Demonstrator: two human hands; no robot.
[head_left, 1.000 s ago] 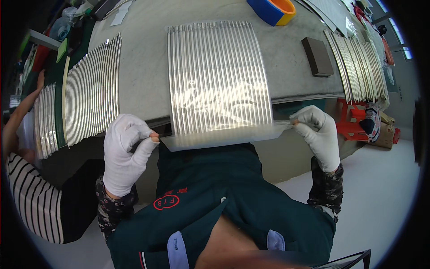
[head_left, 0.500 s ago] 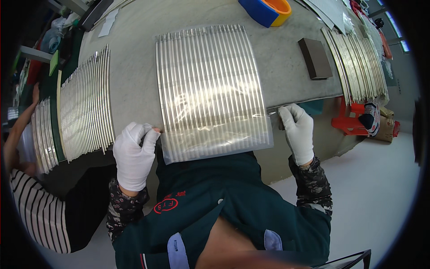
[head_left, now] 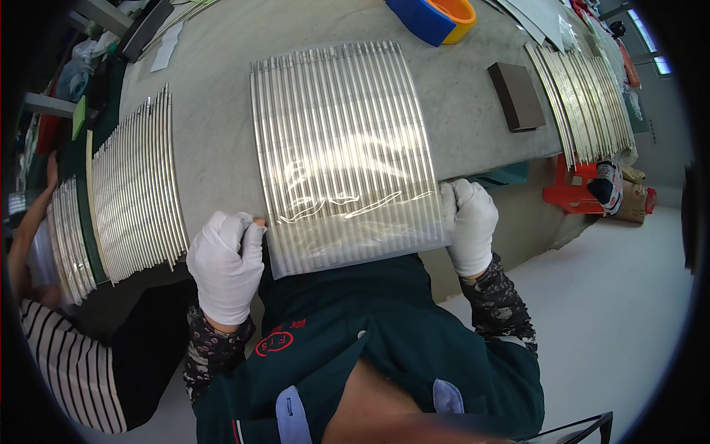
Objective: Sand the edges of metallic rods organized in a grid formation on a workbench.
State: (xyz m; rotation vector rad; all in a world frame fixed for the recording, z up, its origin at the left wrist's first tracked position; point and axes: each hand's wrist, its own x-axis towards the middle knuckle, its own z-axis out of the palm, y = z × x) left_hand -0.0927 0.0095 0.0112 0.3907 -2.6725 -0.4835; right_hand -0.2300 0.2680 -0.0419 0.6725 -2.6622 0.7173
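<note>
A row of slim silvery metal tubes (head_left: 336, 126) lies side by side on the table in front of me, under clear plastic film. The lower end of this clear plastic bag (head_left: 355, 248) reaches past the table's front edge. Creases run across the film between my hands. At the bag's left edge is my left hand (head_left: 225, 266), in a white glove with a bare fingertip showing. Its fingers are pinched together, and what they hold is hidden. My right hand (head_left: 472, 226), also white-gloved, is closed on the bag's right edge, fingertips partly hidden.
More tubes (head_left: 140, 185) stand in a row at left, and another bundle (head_left: 584, 103) lies at right. A dark brown block (head_left: 516, 96) and a blue-yellow tape dispenser (head_left: 433, 18) are on the table. A co-worker's arm (head_left: 29, 222) shows at far left. A red stool (head_left: 569, 189) stands at right.
My right hand has moved left, from beside the bag to its right edge. Creases have spread across the film. My left hand has shifted slightly downward, still pinched.
</note>
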